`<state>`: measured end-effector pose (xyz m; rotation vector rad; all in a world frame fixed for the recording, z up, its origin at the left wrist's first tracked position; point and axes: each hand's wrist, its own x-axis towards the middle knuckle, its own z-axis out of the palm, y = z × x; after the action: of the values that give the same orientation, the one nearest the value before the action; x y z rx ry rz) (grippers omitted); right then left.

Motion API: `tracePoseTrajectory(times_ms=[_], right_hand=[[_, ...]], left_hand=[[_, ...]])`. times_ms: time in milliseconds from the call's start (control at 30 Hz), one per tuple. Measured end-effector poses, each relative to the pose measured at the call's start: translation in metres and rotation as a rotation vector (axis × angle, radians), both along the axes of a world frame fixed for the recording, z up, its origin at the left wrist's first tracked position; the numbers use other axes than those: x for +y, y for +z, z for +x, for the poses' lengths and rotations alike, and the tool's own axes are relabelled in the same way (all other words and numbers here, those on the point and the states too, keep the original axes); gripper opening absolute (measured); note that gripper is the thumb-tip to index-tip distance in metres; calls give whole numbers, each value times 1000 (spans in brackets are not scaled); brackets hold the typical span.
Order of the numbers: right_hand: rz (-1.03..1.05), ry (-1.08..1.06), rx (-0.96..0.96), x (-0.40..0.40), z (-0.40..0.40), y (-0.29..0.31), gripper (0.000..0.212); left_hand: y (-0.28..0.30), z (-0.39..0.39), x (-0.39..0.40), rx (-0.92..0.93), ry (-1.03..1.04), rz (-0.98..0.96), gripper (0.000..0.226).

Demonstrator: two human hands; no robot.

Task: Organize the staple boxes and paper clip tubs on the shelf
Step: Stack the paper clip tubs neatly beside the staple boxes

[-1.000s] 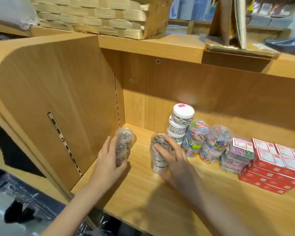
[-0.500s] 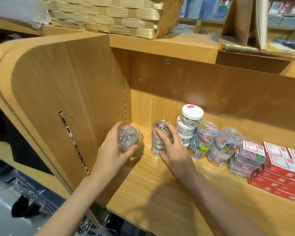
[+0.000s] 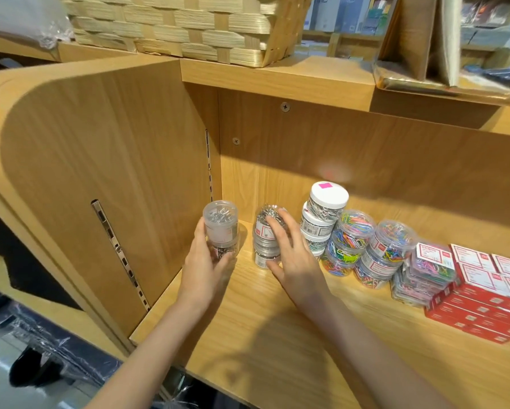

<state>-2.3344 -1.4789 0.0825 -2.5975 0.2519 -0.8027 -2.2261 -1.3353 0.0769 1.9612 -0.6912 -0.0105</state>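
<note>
On the wooden shelf (image 3: 247,335), near its left corner, both hands work a row of small tubs. Left hand (image 3: 202,268) grips a stack of two clear tubs of silver clips (image 3: 220,231), fingers curled round the lower tub, thumb on the left side; stack upright, just beside the shelf's left side panel (image 3: 100,178), can't tell if its base touches the shelf. Right hand (image 3: 295,258) rests on a second stack of silver clip tubs (image 3: 265,243), fingers fairly straight and spread over its top and right side, thumb low by the base; this stack stands on the shelf near the back wall, a gap between the two stacks.

Right of that, touching or nearly so: a stack of white-lidded tubs (image 3: 324,214), top lid with a pink sticker. Next, two stacks of clear tubs with coloured clips (image 3: 351,240), then another (image 3: 389,252), then lower tubs of pastel clips (image 3: 427,270), all leaning slightly in the wide view. Far right, red and white staple boxes (image 3: 489,296) stacked in layers, just beside the pastel tubs.

On top of the unit: a woven basket (image 3: 188,25) at left, a cardboard holder (image 3: 418,39) at right.
</note>
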Motion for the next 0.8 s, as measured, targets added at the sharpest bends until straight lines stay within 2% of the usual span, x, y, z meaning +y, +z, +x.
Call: tracePoseTrajectory(times_ms=[233, 400, 500, 600, 700, 800], right_hand=[[-43, -23, -19, 6, 18, 2, 81], [-24, -58, -13, 3, 24, 2, 83], [-73, -121, -76, 8, 18, -1, 82], [31, -97, -83, 8, 10, -6, 73], [159, -26, -37, 4, 5, -20, 73], [166, 27, 20, 4, -1, -35, 71]], left_hand=[[-8, 7, -13, -28, 45, -31, 76], [-5, 11, -21, 90, 88, -49, 72], [-7, -2, -13, 68, 76, -84, 65], [-13, -16, -6, 65, -13, -89, 67], [-19, -17, -4, 91, -45, -71, 70], [-21, -20, -3, 114, -98, -59, 67]])
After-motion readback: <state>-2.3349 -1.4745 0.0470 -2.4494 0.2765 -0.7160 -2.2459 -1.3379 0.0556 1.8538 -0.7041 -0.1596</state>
